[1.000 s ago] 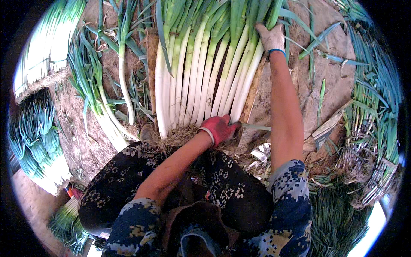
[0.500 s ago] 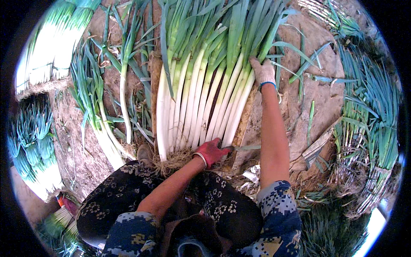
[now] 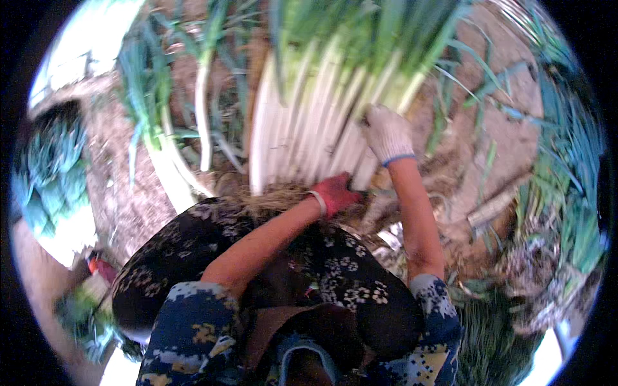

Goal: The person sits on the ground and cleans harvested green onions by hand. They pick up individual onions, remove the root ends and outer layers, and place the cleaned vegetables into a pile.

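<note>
A wide row of leeks (image 3: 293, 122) lies in front of me, white shanks side by side, root ends toward me and green leaves away. My left hand (image 3: 335, 195), in a red glove with a pale cuff, rests at the root ends on the row's right side, two fingertips apart. Over the white shanks near the right edge is my right hand (image 3: 387, 134), in a white knitted glove with a blue cuff. Its fingers point toward the leeks, but blur hides how far they close. Tangled roots (image 3: 277, 201) lie beside my left hand.
Loose leeks (image 3: 158, 138) lie to the left, with a single leek (image 3: 203, 109) nearby. Bundled leeks (image 3: 55, 186) stand at the far left. More piles (image 3: 566, 167) line the right side. Leaf scraps (image 3: 492, 83) litter the brown ground sheet (image 3: 467, 174).
My right hand has come down from the green leaf bases toward me, onto the white shanks. My left hand stays at the root ends. The whole view has shifted and blurred.
</note>
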{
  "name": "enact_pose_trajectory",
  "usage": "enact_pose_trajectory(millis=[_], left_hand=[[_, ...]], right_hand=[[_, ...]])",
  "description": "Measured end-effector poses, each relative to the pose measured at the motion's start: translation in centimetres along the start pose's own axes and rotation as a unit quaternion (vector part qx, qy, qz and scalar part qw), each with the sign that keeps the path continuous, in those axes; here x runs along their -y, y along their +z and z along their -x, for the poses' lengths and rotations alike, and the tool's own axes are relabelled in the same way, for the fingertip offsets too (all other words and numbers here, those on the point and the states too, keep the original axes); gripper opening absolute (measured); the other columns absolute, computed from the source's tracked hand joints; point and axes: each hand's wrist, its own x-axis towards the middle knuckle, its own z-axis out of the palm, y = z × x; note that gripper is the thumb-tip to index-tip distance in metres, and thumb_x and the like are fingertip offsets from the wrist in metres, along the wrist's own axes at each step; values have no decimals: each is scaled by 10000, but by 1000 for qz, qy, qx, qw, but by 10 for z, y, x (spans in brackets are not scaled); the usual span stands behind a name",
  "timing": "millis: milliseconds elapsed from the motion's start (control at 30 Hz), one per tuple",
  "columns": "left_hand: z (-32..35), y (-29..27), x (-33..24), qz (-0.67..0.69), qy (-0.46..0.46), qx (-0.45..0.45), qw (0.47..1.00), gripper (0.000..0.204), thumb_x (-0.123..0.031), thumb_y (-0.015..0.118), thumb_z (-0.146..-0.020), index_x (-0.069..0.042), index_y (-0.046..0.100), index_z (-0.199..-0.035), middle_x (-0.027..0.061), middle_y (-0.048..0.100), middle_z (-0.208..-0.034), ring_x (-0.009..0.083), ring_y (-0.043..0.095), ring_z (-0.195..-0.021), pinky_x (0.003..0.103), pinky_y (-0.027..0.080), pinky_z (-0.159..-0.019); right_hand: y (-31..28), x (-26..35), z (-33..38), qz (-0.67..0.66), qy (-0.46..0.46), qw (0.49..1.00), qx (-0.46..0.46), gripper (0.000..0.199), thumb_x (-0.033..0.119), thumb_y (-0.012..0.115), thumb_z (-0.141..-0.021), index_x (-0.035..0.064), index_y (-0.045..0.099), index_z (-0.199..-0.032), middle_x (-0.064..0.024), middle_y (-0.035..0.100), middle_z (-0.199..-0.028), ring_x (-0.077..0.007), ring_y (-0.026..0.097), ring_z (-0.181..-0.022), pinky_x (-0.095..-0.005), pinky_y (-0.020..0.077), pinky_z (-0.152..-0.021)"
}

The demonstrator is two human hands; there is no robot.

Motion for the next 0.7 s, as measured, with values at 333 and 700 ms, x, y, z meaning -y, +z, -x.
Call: enact_pose_trajectory(millis=[333,700], left_hand=[[107,-228,-8,-118,42,56,991,488,-440,539,-862,-10,594,-1086,203,626,-1026,283,611,-964,419,485,-824],[192,-235,375,239,-131,-444,854,485,-479,661,-794,-62,588,-1031,87,630,-912,214,604,-770,359,504,-674]], right_hand=[[-31,12,-1,-224,14,974,-28,279,219,612,-845,24,632,-1044,-134,680,-852,-211,647,-763,-330,503,-708],[-24,285,-63,-252,-227,933,121,498,396,598,-806,-53,593,-1021,-240,643,-886,-326,634,-874,-377,471,-791]])
